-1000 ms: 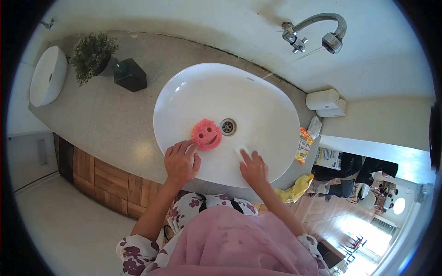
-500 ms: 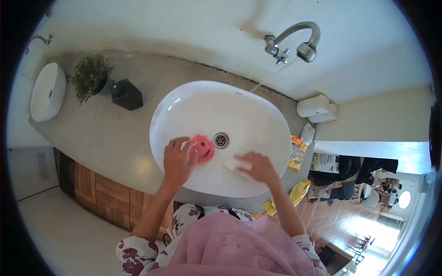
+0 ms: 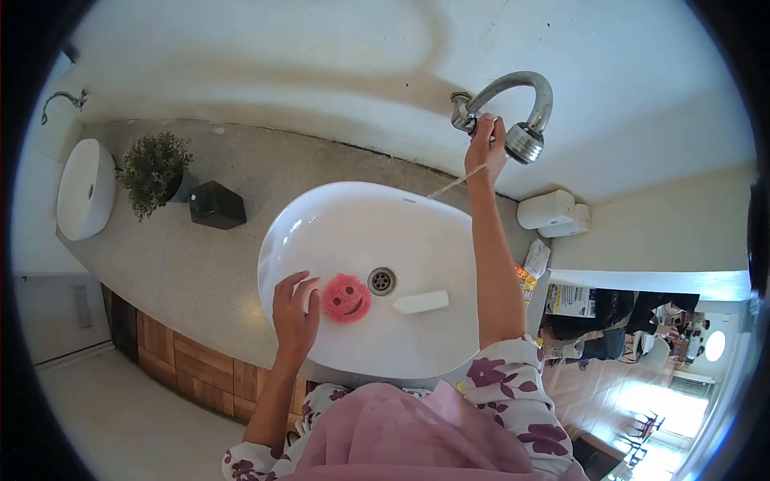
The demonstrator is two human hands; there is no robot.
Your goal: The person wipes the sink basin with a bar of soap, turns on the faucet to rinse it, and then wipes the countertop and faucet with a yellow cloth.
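Note:
Inside the white oval basin [image 3: 369, 216], a pink smiley-face sponge [image 3: 346, 299] lies left of the drain [image 3: 382, 280]. A white bottle-shaped object [image 3: 422, 302] rests on its side to the right of the drain. My left hand [image 3: 296, 311] is just left of the sponge, fingers apart and holding nothing. At the wall, my right hand [image 3: 486, 149] has its fingers closed on the handle of the faucet [image 3: 513, 83]. A thin stream of water runs from the faucet area toward the basin's back rim.
A potted plant [image 3: 155, 175] and a dark box-shaped container [image 3: 216, 205] stand on the counter [image 3: 200, 297] at left, near another white basin [image 3: 86, 190]. White rolls [image 3: 547, 210] and an orange packet [image 3: 525, 280] are at right. People appear in the background at far right.
My right hand has left the white object in the basin and moved up to the faucet handle. My left hand has come off the sponge, which now lies free.

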